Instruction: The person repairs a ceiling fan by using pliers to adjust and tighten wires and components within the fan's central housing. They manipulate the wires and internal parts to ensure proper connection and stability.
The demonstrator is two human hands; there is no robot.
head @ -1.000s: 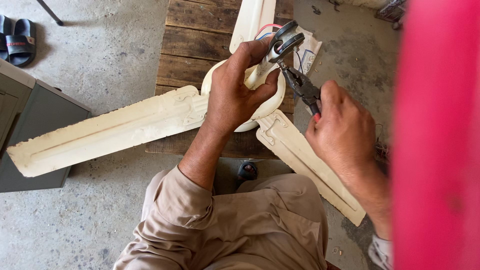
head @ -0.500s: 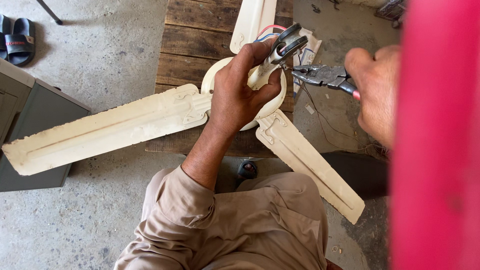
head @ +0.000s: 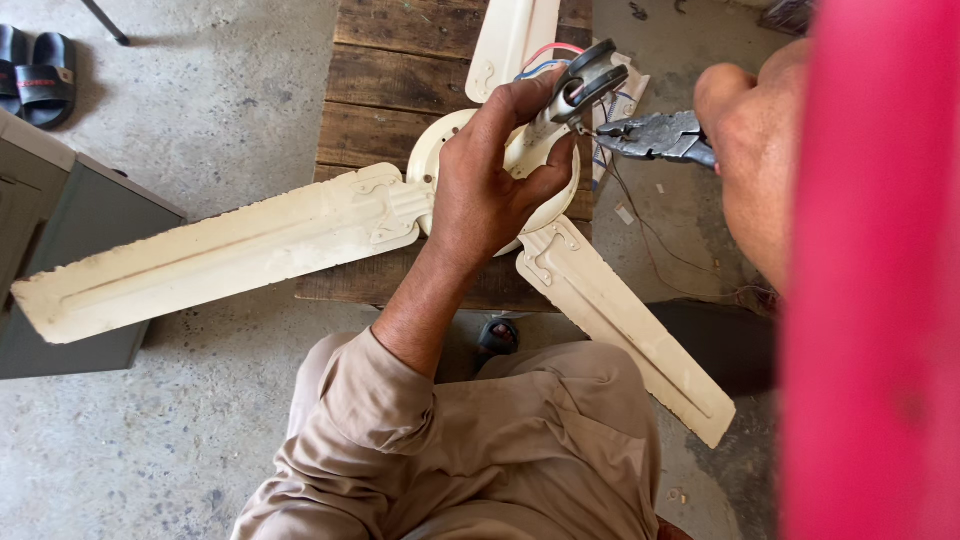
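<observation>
The left hand [head: 490, 190] clamps the fan hub [head: 535, 160] steady on the wooden worktop [head: 400, 70] so the right hand [head: 750, 150], gripping pliers [head: 650, 137], can reach its wires [head: 545, 60].

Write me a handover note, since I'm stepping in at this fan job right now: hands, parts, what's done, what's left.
Left hand: gripping the rod at the hub of the cream ceiling fan, near the dark hook piece on its top end.
Right hand: holding pliers, tips just beside the hook piece, not visibly gripping anything.
Fan lies on a wooden pallet; all three blades attached. Loose wires show behind the rod.
Done: nothing visibly removed.
Left: apparently the work on the hook piece and wires.
</observation>
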